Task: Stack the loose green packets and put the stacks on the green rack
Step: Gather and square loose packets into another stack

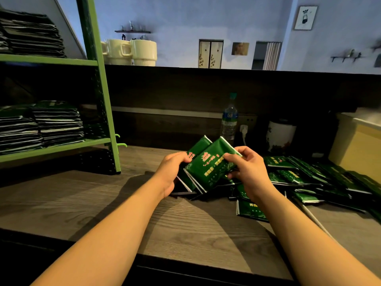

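Both hands hold a small bundle of green packets (208, 168) above the wooden counter (103, 203): the left hand (172, 172) grips its left edge, the right hand (246, 168) pinches its right. Loose packets (309, 178) lie heaped just right. The green rack (97, 79), far left, bears finished stacks (41, 124). A water bottle (229, 120) and white jar (280, 135) stand behind against the dark wall panel.

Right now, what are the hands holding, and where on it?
Both grip one small bundle of green packets: left hand on its left edge, right hand on its upper right edge, thumb on the front.
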Tool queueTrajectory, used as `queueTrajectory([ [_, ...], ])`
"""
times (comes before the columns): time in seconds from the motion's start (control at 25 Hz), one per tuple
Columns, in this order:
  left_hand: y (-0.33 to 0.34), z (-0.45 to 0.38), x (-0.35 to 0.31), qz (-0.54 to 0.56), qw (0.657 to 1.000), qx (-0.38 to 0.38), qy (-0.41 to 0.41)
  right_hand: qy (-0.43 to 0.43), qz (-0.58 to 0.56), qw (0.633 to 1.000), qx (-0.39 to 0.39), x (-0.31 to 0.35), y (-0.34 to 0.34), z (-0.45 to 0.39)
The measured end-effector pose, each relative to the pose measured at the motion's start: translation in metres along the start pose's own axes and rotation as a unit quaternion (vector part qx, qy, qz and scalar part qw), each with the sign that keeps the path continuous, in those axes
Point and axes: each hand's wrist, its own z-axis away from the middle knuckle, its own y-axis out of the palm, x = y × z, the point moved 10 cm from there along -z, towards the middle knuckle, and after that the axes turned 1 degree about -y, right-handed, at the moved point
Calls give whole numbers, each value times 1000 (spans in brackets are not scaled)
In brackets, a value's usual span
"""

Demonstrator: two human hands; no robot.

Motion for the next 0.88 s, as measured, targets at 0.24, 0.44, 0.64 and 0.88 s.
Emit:
queueTrajectory([
  [0.24,9,7,-13,-41,998,37,42,-36,56,998,-11,1,-1,1],
  [0.44,8,8,-17,-32,997,32,63,-39,102,994,15,0,5,0],
  [0.64,9,10,-19,-77,993,37,87,-48,168,978,115,-6,33,11],
  [0.88,17,16,-12,-248,962,73,89,-81,309,939,128,-6,32,10],
])
